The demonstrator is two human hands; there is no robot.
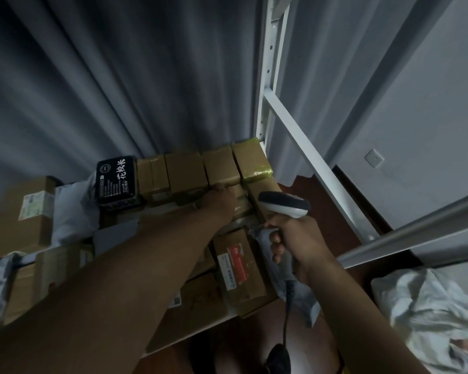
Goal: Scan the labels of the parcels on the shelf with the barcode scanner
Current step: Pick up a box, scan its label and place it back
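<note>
My right hand [295,238] grips the handle of a grey and white barcode scanner [284,205], whose head points left toward the parcels. My left hand [222,201] reaches forward and holds a small brown cardboard parcel [241,195] in the row on the upper shelf. That row holds several brown boxes [185,172], one wrapped in yellow-green tape [251,163], and a black box with white characters [116,179]. On the shelf below lies a box with a red and white label [237,265].
A white metal shelf upright and brace [305,147] stand to the right of the parcels. Grey curtains hang behind. More boxes and grey mailer bags [70,211] lie at the left. A crumpled white bag [427,311] sits at the lower right. The scanner's cable [288,306] hangs down.
</note>
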